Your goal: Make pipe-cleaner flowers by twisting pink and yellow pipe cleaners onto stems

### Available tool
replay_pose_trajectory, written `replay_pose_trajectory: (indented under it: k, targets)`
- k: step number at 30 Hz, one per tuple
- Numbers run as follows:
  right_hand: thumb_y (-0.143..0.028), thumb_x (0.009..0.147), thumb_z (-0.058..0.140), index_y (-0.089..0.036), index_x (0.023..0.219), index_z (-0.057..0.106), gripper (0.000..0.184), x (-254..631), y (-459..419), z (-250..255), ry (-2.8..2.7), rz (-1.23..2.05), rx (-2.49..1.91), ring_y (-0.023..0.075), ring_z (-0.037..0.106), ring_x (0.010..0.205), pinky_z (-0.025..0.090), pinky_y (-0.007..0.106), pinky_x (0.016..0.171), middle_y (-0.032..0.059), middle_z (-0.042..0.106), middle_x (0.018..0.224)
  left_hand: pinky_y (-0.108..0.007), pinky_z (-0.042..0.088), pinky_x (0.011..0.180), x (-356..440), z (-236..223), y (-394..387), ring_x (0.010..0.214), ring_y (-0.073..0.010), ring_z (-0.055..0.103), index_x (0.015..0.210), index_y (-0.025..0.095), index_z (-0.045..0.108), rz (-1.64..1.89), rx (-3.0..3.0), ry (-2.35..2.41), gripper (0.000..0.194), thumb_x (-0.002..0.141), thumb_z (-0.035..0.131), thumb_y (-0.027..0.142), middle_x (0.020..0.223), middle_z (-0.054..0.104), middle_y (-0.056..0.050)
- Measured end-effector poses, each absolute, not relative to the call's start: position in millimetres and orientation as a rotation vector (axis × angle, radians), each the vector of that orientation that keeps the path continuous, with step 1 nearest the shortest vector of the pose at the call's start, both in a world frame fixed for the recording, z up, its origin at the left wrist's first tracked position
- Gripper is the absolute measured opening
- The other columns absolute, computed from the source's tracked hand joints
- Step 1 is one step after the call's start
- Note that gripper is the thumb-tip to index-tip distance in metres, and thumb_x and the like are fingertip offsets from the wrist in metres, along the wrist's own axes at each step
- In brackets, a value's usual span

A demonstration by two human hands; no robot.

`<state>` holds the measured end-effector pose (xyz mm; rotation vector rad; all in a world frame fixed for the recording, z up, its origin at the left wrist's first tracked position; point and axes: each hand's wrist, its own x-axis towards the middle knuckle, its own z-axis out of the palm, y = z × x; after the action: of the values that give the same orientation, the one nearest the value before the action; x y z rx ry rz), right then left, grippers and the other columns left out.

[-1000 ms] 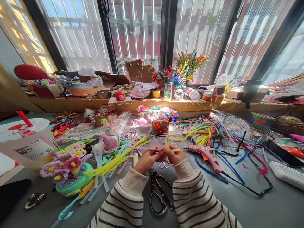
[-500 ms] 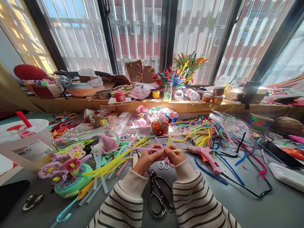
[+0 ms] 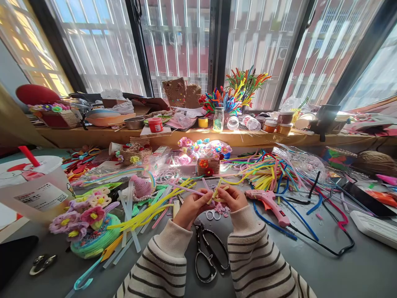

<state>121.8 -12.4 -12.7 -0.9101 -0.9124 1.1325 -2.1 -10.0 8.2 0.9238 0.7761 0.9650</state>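
Note:
Over the middle of the desk, my left hand [image 3: 192, 207] pinches a light purple pipe cleaner [image 3: 187, 189], one end pointing out to the left and another piece standing up. My right hand [image 3: 235, 200] is closed, fingertips pressed on a yellow pipe cleaner [image 3: 219, 185] that meets the purple one between my hands. How the two are joined is partly hidden by my fingers. Below my hands lie large black-handled scissors [image 3: 204, 271] and small white-handled scissors [image 3: 213, 215]. Beside my right hand rests a pink glue gun [image 3: 274, 205].
Yellow pipe cleaners [image 3: 149, 212] and clear glue sticks [image 3: 132, 229] lie to the left, near a green pot with fuzzy flowers [image 3: 93, 240]. A drink cup [image 3: 37, 190] stands at far left. Behind are a heap of coloured pipe cleaners [image 3: 263, 176] and a small flower basket [image 3: 208, 167].
My hands have moved slightly apart, the right one shifting a little to the right. The yellow pipe cleaner now shows more between my fingertips, and the purple one's left end tilts more.

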Motion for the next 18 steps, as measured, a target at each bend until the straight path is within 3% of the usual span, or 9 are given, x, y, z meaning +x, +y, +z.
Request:
replay_pose_trajectory:
  k: [5, 12, 18]
  targets:
    - [-0.036, 0.055, 0.063, -0.016, 0.061, 0.058, 0.021, 120.2, -11.7, -15.4, -1.006, 1.058, -0.907, 0.0085, 0.047, 0.043, 0.037, 0.020, 0.040, -0.0030, 0.055, 0.050, -0.021, 0.044, 0.057, -3.1, 6.7, -9.0, 0.054, -0.0089, 0.054, 0.061, 0.011, 0.054, 0.943, 0.933, 0.817, 0.019, 0.054, 0.067, 0.024, 0.052, 0.055, 0.001]
    - [-0.036, 0.059, 0.059, -0.016, 0.063, 0.055, 0.021, 120.0, -6.6, -21.5, -1.065, 1.036, -0.941, 0.0080, 0.045, 0.041, 0.034, 0.019, 0.039, -0.0028, 0.052, 0.048, -0.016, 0.041, 0.051, -5.9, 3.7, -5.9, 0.053, -0.0061, 0.051, 0.066, 0.011, 0.057, 1.026, 0.863, 0.897, 0.025, 0.049, 0.070, 0.024, 0.058, 0.056, 0.002]
    - [-0.027, 0.060, 0.057, -0.016, 0.058, 0.053, 0.012, 131.0, -8.3, -13.9, -1.337, 1.214, -0.945, 0.0060, 0.042, 0.040, 0.033, 0.018, 0.039, -0.0047, 0.049, 0.049, -0.017, 0.036, 0.047, -20.9, 8.9, -1.0, 0.045, -0.0052, 0.047, 0.062, 0.011, 0.055, 0.755, 1.131, 0.894, 0.021, 0.052, 0.068, 0.023, 0.051, 0.054, 0.003]
